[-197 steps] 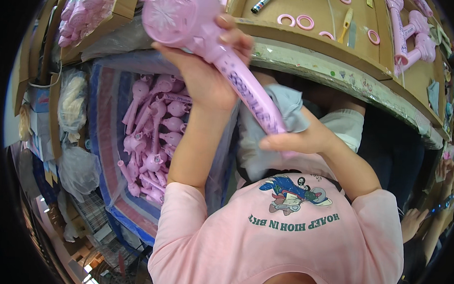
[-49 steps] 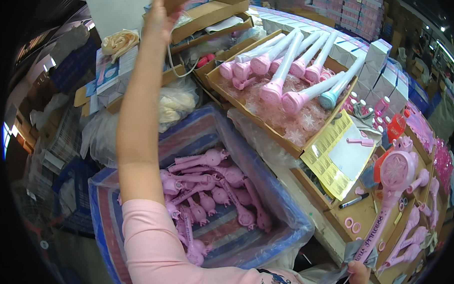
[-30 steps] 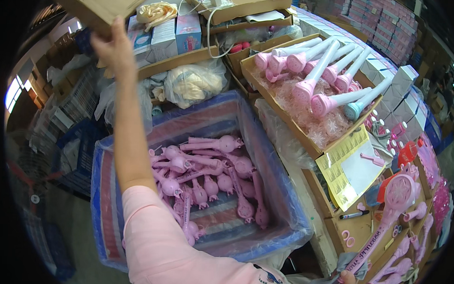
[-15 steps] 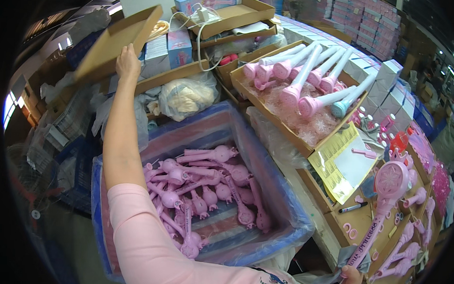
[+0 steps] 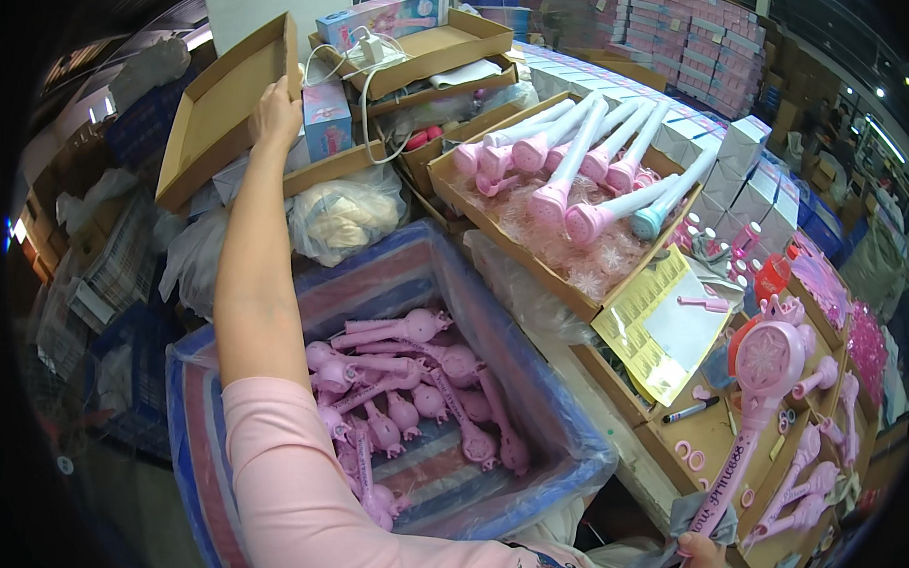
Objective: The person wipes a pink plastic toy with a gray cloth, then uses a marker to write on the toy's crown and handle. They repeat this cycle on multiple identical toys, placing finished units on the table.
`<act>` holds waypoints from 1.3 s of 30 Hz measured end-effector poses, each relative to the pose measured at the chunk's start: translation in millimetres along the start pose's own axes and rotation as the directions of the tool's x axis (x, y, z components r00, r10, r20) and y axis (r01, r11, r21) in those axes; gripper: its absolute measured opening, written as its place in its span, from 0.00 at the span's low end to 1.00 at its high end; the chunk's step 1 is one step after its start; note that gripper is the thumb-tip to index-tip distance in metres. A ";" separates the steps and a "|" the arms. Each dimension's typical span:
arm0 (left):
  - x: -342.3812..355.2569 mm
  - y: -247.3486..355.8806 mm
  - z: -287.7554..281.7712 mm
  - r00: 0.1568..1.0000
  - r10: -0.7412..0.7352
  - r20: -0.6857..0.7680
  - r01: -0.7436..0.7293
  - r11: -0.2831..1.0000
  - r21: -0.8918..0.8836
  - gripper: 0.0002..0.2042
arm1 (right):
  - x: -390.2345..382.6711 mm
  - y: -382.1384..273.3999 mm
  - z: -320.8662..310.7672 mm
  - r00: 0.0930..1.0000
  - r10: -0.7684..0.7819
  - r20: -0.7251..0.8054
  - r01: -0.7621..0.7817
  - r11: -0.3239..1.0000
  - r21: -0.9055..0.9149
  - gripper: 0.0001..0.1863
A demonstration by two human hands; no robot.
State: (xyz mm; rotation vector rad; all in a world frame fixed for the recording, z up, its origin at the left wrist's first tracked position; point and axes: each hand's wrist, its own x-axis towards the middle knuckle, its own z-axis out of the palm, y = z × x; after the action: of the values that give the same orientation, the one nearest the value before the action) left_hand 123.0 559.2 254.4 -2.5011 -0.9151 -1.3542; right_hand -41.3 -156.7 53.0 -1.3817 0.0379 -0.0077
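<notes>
My left hand point(image 5: 278, 111) grips the right side of a shallow cardboard tray point(image 5: 215, 110), held tilted with its inside facing me, beside small printed boxes point(image 5: 328, 124). My right hand point(image 5: 698, 551) is closed round the lower handle of a pink toy wand point(image 5: 772, 365) with a snowflake head and crown, along with a grey cloth point(image 5: 717, 514). Below my left forearm, a plastic-lined striped bin point(image 5: 568, 478) holds several more pink wands point(image 5: 474, 440). The palm side of my left hand is hidden.
An open box point(image 5: 594, 309) of white-handled wands and clear snowflake pieces stands on the bench, with a yellow sheet point(image 5: 642, 351) beside it. Pink parts, rings and bottles lie at the right. Stacked trays point(image 5: 392, 77), bagged pale material point(image 5: 347, 220) and dark crates point(image 5: 132, 353) are at the left and back.
Earlier both hands were on the wand. In the last second my left hand has lowered the cardboard tray rightward and turned its inside toward me. My right hand still holds the wand.
</notes>
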 end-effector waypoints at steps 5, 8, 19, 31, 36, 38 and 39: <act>2.6 -21.7 11.2 0.986 0.022 -0.164 -0.030 0.998 -0.046 0.19 | 6.3 -2.0 -2.4 1.000 0.009 0.028 -0.008 1.000 -0.013 0.32; 1.2 -27.1 13.8 0.958 0.076 -0.276 -0.105 0.990 -0.092 0.21 | 10.0 0.2 -3.1 0.999 -0.022 0.044 0.021 1.000 0.018 0.33; -40.0 -40.3 -19.2 0.907 -0.250 -0.337 0.240 0.968 -0.073 0.11 | 1.2 31.1 -73.8 0.958 0.281 0.058 -0.277 0.958 -0.073 0.21; -158.7 -153.2 -134.3 0.705 -0.411 -0.578 0.180 0.892 -0.415 0.17 | -12.2 16.7 -70.4 0.902 0.425 -0.075 -0.430 0.899 -0.082 0.11; -233.0 -162.4 -184.5 0.748 -0.421 -0.513 0.268 0.899 -0.346 0.18 | -10.0 29.1 -64.3 0.944 0.317 -0.096 -0.321 0.946 -0.037 0.20; -275.5 -156.7 -188.3 0.815 -0.347 -0.464 0.273 0.936 -0.221 0.15 | -8.6 36.8 -67.5 0.956 0.275 -0.096 -0.278 0.960 -0.020 0.25; -296.6 -155.0 -188.4 0.856 -0.285 -0.431 0.259 0.958 -0.119 0.14 | -7.6 40.3 -69.9 0.959 0.277 -0.066 -0.280 0.959 -0.041 0.23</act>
State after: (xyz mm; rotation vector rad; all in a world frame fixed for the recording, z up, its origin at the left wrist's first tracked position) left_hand -220.2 476.6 103.1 -2.0017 -1.1584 -1.9563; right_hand -51.8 -217.5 0.5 -1.4161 0.2846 0.1894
